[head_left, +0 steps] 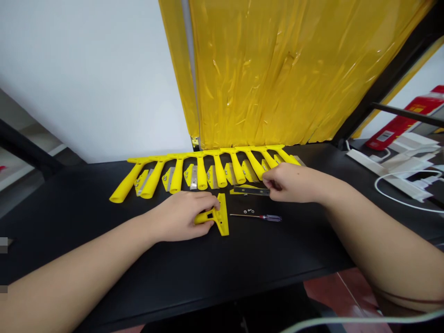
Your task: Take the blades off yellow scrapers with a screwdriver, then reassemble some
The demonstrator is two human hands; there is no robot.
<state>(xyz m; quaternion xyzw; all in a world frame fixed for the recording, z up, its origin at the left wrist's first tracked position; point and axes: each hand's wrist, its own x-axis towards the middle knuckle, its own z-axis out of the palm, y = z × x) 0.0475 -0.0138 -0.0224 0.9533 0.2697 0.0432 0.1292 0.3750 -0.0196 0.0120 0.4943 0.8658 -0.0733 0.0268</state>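
My left hand (189,215) is closed round the handle of a yellow scraper (222,217), whose wide head points right, flat on the table. My right hand (286,181) pinches the right end of a flat metal blade (249,190). Under the blade lies a yellow plate (239,187), partly covered. A screwdriver (270,218) with a clear purple handle lies between the hands, its shaft pointing left toward the scraper head. Just above the shaft sit several small screws or washers (249,211).
Several yellow scraper handles (178,173) stand in a row along the back, with yellow plates and metal blades (192,177) between them. A yellow plastic curtain (260,69) hangs behind. On the right are a red bottle (398,122), white power strips (388,171) and cables.
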